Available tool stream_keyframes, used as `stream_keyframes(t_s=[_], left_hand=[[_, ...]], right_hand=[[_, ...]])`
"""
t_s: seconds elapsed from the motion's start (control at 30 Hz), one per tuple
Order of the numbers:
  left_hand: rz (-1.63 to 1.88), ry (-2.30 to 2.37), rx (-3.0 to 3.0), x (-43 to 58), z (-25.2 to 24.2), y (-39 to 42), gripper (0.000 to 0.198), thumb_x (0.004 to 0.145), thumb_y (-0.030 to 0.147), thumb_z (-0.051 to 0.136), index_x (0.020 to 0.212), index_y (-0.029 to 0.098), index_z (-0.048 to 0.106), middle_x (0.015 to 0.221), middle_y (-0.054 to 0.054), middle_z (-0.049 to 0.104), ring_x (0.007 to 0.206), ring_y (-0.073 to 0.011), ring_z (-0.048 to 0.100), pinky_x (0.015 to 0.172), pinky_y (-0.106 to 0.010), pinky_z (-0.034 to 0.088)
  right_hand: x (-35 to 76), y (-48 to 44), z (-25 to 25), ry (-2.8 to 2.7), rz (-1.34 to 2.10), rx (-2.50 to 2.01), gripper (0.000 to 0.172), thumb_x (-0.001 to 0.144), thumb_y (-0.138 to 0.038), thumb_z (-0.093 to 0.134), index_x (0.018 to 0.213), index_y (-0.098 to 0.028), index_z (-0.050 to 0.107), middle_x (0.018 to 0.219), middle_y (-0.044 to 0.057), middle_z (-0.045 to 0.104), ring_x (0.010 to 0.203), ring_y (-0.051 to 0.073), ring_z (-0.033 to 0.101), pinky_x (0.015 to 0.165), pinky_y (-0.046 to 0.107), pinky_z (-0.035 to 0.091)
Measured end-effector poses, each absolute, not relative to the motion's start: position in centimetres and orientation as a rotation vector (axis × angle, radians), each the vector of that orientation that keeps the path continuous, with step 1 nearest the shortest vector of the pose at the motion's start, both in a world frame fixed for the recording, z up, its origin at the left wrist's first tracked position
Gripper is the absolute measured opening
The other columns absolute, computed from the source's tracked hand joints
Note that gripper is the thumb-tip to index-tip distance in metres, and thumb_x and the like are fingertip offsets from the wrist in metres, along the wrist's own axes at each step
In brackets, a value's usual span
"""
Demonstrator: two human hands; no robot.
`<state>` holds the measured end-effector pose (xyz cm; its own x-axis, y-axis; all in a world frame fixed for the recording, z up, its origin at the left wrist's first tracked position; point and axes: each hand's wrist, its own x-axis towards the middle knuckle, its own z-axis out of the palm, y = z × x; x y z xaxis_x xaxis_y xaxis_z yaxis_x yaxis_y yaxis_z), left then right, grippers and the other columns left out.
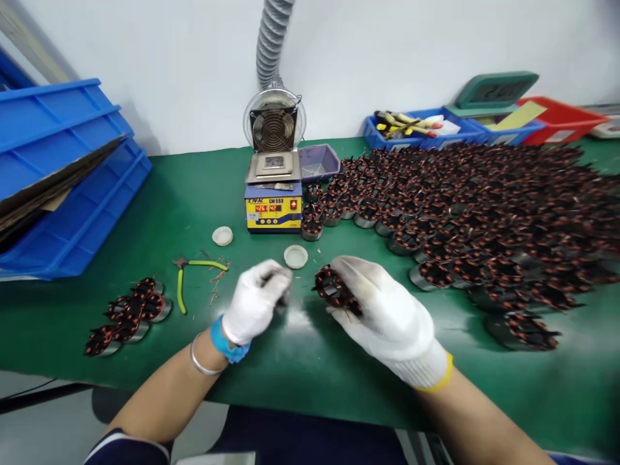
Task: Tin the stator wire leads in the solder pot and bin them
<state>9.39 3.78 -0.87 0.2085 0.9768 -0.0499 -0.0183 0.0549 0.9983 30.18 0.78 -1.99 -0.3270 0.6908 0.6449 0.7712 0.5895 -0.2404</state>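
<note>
My right hand [387, 310], in a white knitted glove with a yellow cuff edge, grips a motor stator [334, 288] with black insulation and copper windings. Its wound face is turned left, above the green table. To its left is my gloved left hand [259, 300], apart from the stator. The fingertips of that hand are curled together in a pinch and slightly blurred; what lies between them, if anything, cannot be made out. A small white dish [295, 256] sits just beyond the gap between my hands.
Many stators [465, 213] crowd the right side; a small group [128, 313] stands left. Green-handled cutters [186, 268] lie beside copper wire scraps [217, 278]. A soldering pot [274, 210] stands at the back under a grey hose [274, 39]. Blue crates [62, 155] lean left.
</note>
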Motion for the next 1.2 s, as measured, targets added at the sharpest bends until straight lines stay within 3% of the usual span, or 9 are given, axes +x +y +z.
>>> stream_keyframes(t_s=[0.13,0.23,0.37,0.47,0.57,0.7,0.87,1.03,1.2], left_hand=[[1.374,1.146,1.313,9.3,-1.0,4.7,0.028,0.084,0.046,0.072,0.077,0.021,0.061,0.070,-0.001,0.064,0.057,-0.0141,0.054,0.057,-0.025,0.042],[1.265,1.132,1.629,9.4,-1.3,4.8,0.015,0.080,0.032,0.072,0.072,0.022,0.064,0.069,-0.002,0.062,0.065,-0.0173,0.053,0.069,-0.029,0.043],[1.230,1.185,1.869,9.0,-2.4,4.8,0.025,0.084,0.028,0.062,0.060,0.024,0.056,0.062,-0.002,0.054,0.062,-0.0179,0.048,0.069,-0.030,0.039],[1.025,1.252,2.053,9.0,-4.0,5.1,0.032,0.092,0.029,0.050,0.060,0.024,0.052,0.062,-0.003,0.055,0.060,-0.0179,0.049,0.066,-0.030,0.039],[0.742,1.158,2.197,9.6,-5.5,5.6,0.035,0.088,0.033,0.057,0.056,0.023,0.049,0.057,-0.002,0.055,0.058,-0.0175,0.052,0.062,-0.029,0.038],[0.547,1.157,2.238,10.3,-6.3,6.0,0.027,0.086,0.035,0.064,0.062,0.022,0.059,0.064,-0.002,0.065,0.065,-0.0195,0.062,0.063,-0.028,0.043],[0.399,1.209,2.246,10.2,-6.0,6.2,0.029,0.093,0.041,0.058,0.074,0.021,0.066,0.081,-0.005,0.075,0.081,-0.0228,0.071,0.071,-0.029,0.047],[0.323,1.222,2.258,10.3,-5.8,6.4,0.032,0.096,0.045,0.056,0.078,0.022,0.068,0.087,-0.004,0.077,0.087,-0.0225,0.072,0.074,-0.029,0.049],[0.305,1.224,2.260,10.4,-5.7,6.5,0.031,0.096,0.045,0.056,0.082,0.022,0.071,0.090,-0.004,0.077,0.090,-0.0223,0.073,0.074,-0.028,0.050]], right_hand=[[30.1,1.0,-1.9,-2.123,-0.179,-1.122,0.072,0.085,-0.016,0.055,0.152,-0.022,0.033,0.121,0.014,0.067,0.111,0.028,0.067,0.089,0.039,0.063],[30.3,1.1,-2.2,-2.130,-0.204,-1.157,0.069,0.085,-0.019,0.058,0.150,-0.022,0.036,0.128,0.016,0.063,0.116,0.029,0.065,0.092,0.041,0.062],[31.4,2.4,-2.2,-2.098,-0.299,-1.254,0.059,0.084,-0.031,0.065,0.139,-0.019,0.048,0.141,0.019,0.053,0.128,0.033,0.059,0.098,0.048,0.059],[31.7,4.7,-1.2,-2.142,-0.285,-1.363,0.052,0.076,-0.031,0.074,0.124,-0.019,0.058,0.141,0.017,0.056,0.122,0.033,0.062,0.092,0.045,0.060],[30.3,7.3,0.4,-2.298,-0.249,-1.619,0.048,0.072,-0.028,0.076,0.117,-0.019,0.061,0.129,0.015,0.064,0.107,0.032,0.068,0.081,0.040,0.059],[27.2,9.4,2.4,-2.682,-0.162,-1.903,0.040,0.084,-0.030,0.065,0.121,-0.017,0.059,0.113,0.014,0.068,0.090,0.029,0.070,0.066,0.033,0.052],[25.2,10.3,3.1,-2.962,-0.160,-1.888,0.032,0.090,-0.022,0.052,0.121,-0.014,0.057,0.116,0.018,0.065,0.097,0.030,0.069,0.068,0.030,0.049],[25.5,11.5,2.8,-3.058,-0.058,-1.847,0.039,0.085,-0.028,0.060,0.122,-0.019,0.059,0.120,0.014,0.065,0.099,0.030,0.068,0.069,0.031,0.047],[26.0,11.6,4.0,-2.918,-0.035,-1.943,0.044,0.088,-0.038,0.058,0.130,-0.025,0.057,0.123,0.010,0.062,0.094,0.024,0.066,0.067,0.029,0.044]])
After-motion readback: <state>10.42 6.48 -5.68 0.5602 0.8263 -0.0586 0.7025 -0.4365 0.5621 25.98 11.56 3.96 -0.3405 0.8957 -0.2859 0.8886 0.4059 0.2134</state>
